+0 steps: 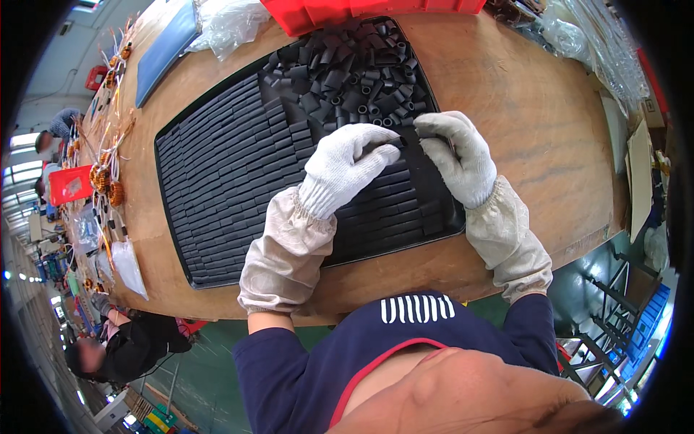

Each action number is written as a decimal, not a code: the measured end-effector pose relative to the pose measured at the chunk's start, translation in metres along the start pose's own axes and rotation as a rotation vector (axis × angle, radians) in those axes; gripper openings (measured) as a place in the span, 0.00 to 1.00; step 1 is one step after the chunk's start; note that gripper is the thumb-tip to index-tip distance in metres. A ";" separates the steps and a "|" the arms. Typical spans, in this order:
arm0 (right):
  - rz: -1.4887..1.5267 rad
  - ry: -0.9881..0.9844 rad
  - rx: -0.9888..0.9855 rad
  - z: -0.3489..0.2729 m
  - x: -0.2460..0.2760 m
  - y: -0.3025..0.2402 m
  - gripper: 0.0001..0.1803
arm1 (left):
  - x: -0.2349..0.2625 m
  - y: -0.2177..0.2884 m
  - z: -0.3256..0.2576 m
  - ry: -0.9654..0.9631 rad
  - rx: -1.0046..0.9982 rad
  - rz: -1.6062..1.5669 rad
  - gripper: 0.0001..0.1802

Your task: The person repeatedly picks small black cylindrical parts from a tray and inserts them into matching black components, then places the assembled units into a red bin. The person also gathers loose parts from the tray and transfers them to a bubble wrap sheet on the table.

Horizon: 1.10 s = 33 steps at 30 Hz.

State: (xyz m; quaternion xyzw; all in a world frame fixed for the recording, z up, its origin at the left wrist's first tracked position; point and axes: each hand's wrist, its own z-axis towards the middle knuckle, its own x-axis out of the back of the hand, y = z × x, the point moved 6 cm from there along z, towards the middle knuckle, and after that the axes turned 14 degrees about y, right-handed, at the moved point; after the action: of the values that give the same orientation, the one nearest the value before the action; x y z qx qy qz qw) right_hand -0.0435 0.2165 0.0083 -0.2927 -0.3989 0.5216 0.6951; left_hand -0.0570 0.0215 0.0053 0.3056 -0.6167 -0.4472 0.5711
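Note:
A large black tray (452, 210) lies in front of me on the table. Rows of short black tubes (224, 181) fill its left and front parts, laid end to end. At its far side is a loose heap of black tubes (347, 65). My left hand (347, 163), in a white knitted glove, is over the rows with thumb and forefinger closed on a short black tube (402, 142). Close to its right, my right hand (463, 159), in a greyer glove, is half curled over the tray, its thumb and fingertips apart, with nothing visible between them.
A red bin (369, 7) stands beyond the tray. Clear plastic bags (235, 25) and a blue panel (166, 54) lie at the back left. Copper-wound coils (108, 184) with wires line the left edge. A co-worker (130, 347) sits at lower left. Cardboard (637, 177) stands at right.

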 end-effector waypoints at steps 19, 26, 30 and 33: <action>0.214 -0.024 -0.347 -0.012 -0.011 0.014 0.12 | 0.001 0.006 0.002 0.033 -0.151 0.154 0.15; 0.152 0.011 -0.391 -0.016 -0.012 0.020 0.11 | -0.005 0.003 0.001 -0.037 -0.160 0.192 0.16; 0.072 -0.018 -0.203 -0.005 -0.008 0.006 0.10 | -0.004 0.006 -0.002 -0.025 -0.040 0.029 0.16; -0.033 -0.055 0.011 0.003 -0.009 -0.007 0.10 | -0.004 0.005 -0.002 -0.048 0.009 -0.027 0.16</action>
State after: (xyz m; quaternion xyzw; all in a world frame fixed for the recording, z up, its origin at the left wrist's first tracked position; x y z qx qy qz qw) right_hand -0.0439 0.2060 0.0137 -0.2677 -0.4197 0.5200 0.6941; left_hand -0.0535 0.0264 0.0078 0.3054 -0.6283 -0.4593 0.5487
